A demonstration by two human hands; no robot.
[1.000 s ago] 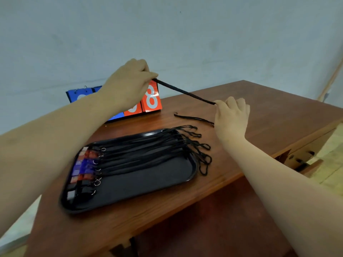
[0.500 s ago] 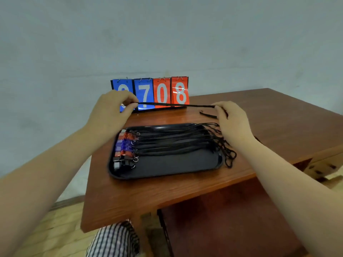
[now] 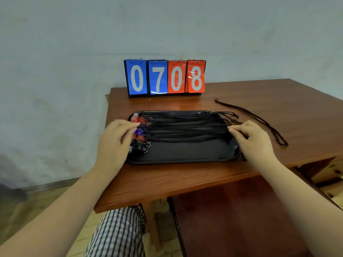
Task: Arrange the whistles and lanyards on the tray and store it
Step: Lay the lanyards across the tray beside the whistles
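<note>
- Tray [image 3: 185,154]: one – black, glossy, rectangular with rounded corners and a raised rim. It lies flat on the table [image 3: 167,180], spanning the gap between my two hands.
- Whistles [image 3: 138,134]: one row at the tray end under my left fingertips – red, blue and black bodies packed side by side. They overlap, so I cannot count them exactly. Small metal split rings [image 3: 148,145] show at their inner ends.
- Lanyards [image 3: 185,130]: a bundle of thin black cords running from the whistles across to my right fingertips, with the looped ends spilling over the rim there. There are too many overlapping cords to count.
- Loose lanyard [image 3: 259,117]: one, a black cord lying on the wood beyond my right hand, off the tray.
- Scoreboard [image 3: 165,77]: one, standing beyond both hands. It has four flip cards, two blue and two red, reading 0708.
- Left hand [image 3: 115,143]: palm down, fingers bent, tips touching the whistles. I cannot tell whether it is pinching anything.
- Right hand [image 3: 254,143]: palm down, fingers reaching onto the cord ends. Its grip is unclear too.
- The hands are well apart, one at each end of the tray.
</note>
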